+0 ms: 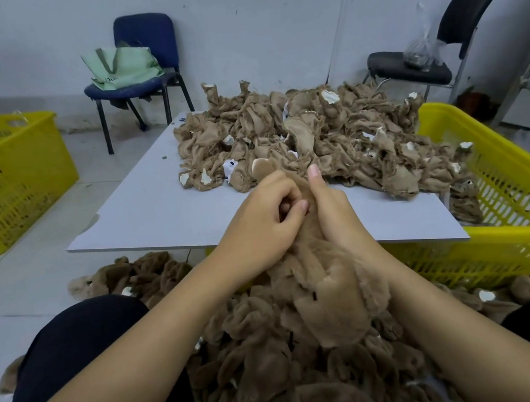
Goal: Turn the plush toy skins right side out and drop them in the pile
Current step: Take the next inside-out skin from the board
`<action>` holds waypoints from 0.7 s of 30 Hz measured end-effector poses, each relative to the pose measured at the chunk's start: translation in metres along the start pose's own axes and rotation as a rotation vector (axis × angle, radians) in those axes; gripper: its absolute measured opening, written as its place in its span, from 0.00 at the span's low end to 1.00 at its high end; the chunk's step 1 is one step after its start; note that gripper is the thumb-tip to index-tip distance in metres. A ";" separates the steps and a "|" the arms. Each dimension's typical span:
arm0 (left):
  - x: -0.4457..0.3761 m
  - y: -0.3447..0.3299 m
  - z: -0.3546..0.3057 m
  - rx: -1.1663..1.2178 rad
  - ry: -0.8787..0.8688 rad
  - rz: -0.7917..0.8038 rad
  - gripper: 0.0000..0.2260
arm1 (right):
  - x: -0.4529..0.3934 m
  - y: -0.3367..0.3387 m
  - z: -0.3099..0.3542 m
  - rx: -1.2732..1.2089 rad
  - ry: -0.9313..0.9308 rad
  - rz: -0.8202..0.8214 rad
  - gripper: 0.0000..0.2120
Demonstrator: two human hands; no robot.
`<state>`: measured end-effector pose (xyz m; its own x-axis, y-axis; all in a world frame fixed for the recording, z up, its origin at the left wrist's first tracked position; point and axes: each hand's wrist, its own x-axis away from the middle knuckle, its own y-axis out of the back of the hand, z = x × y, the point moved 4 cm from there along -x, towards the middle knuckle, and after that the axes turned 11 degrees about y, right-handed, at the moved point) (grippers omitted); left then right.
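A brown plush toy skin (pixel 331 299) hangs between both hands over my lap, its furry side showing on the lower part. My left hand (pixel 259 224) grips its upper end with curled fingers. My right hand (pixel 334 212) holds the same end from the right, thumb raised. On the white board (pixel 146 211) lies a heap of inside-out skins (pixel 309 136), tan fabric with white patches. A pile of furry, turned skins (pixel 275 365) fills the floor between my knees.
A yellow crate (pixel 521 204) stands under the board's right side, another yellow crate (pixel 6 177) at the left. A blue chair (pixel 144 82) with a green bag and a black chair (pixel 423 63) with a plastic bag stand by the wall.
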<state>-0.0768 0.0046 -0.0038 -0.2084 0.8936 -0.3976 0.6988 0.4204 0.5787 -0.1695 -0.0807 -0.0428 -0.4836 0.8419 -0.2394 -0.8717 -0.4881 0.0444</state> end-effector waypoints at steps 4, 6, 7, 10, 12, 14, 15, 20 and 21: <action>-0.006 -0.003 -0.007 -0.036 -0.007 -0.082 0.08 | -0.006 -0.001 0.004 -0.006 -0.004 -0.012 0.29; -0.011 -0.003 -0.006 -0.031 0.043 -0.089 0.09 | -0.010 -0.002 0.004 -0.005 -0.029 -0.025 0.30; -0.013 -0.002 -0.004 -0.015 0.078 -0.089 0.10 | -0.011 -0.003 0.005 0.022 -0.038 -0.028 0.31; -0.018 0.001 0.001 0.027 0.183 -0.072 0.10 | -0.014 -0.007 0.004 0.147 -0.032 -0.039 0.26; -0.018 0.003 0.004 0.023 0.219 -0.047 0.08 | -0.016 -0.010 0.002 0.159 -0.027 -0.046 0.26; -0.017 0.003 0.004 0.009 0.235 -0.018 0.07 | -0.017 -0.011 0.000 0.180 -0.030 -0.054 0.27; -0.015 0.004 0.003 0.003 0.233 -0.007 0.07 | -0.017 -0.012 0.000 0.188 -0.035 -0.057 0.27; -0.015 0.010 0.004 0.044 0.237 -0.040 0.08 | -0.020 -0.011 0.006 0.154 -0.008 -0.054 0.25; -0.017 0.011 0.004 0.046 0.248 -0.041 0.08 | -0.022 -0.011 0.007 0.156 -0.010 -0.060 0.25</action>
<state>-0.0627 -0.0065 0.0060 -0.3948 0.8895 -0.2299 0.7156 0.4546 0.5303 -0.1497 -0.0922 -0.0308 -0.4301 0.8713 -0.2362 -0.9005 -0.3957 0.1802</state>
